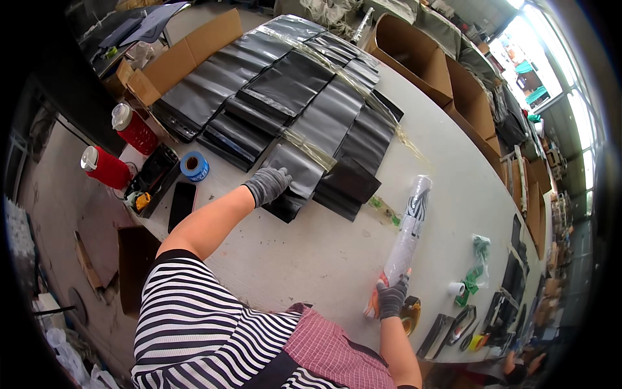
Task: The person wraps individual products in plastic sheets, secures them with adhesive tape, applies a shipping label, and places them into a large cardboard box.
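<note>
My left hand (267,186), in a grey glove, is at the near edge of a spread of black plastic sheets (327,110). Its fingers are bent and closed on a dark grey plastic sheet (298,167); the thumb side is partly hidden. Clear yellowish strips of film (311,150) lie across the pile. To the right, my gloved right hand (392,295) grips the near end of a long roll wrapped in clear plastic (407,236). Orange-red colour shows at that end. The roll lies slanted over the table, pointing away from me.
Left on the table (259,253) are a phone (182,206), blue tape roll (194,166), black tray (155,172) and two red bottles (135,128). Right are a tape roll (410,314), a green-and-clear plastic piece (478,266) and several tools (461,324). Cardboard boxes (414,58) line the far edge.
</note>
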`<state>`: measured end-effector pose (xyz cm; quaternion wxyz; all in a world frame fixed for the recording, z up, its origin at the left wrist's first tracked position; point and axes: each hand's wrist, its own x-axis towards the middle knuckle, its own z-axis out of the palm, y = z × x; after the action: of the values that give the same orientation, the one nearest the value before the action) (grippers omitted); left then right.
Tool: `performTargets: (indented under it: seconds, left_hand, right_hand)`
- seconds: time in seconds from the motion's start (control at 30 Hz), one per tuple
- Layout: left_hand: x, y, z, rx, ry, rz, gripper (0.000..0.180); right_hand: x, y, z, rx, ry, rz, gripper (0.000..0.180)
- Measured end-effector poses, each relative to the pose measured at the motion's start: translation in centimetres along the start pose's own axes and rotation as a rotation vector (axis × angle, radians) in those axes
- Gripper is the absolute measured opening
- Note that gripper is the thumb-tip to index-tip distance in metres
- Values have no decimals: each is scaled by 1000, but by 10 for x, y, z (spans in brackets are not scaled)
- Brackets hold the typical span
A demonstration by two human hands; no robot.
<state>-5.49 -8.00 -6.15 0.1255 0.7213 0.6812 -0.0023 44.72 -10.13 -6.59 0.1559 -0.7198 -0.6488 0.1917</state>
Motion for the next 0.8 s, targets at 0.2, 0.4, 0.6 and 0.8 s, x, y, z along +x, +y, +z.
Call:
performTargets:
  seconds: [0.2,0.4,0.6,0.8]
  left_hand:
    - [4,-6,42,-74,299,-45,28]
    - [6,-9,7,-241,435,-325,14]
    - [10,70,-217,-166,1130,70,11]
    - [-47,157,-394,-92,1680,443,23]
  right_hand:
    - [19,14,10,-61,54,-52,109]
    - [63,-45,-2,-149,-87,158,114]
    - [87,-9,-12,132,-161,156,99]
    - [34,26,-34,745,-263,141,72]
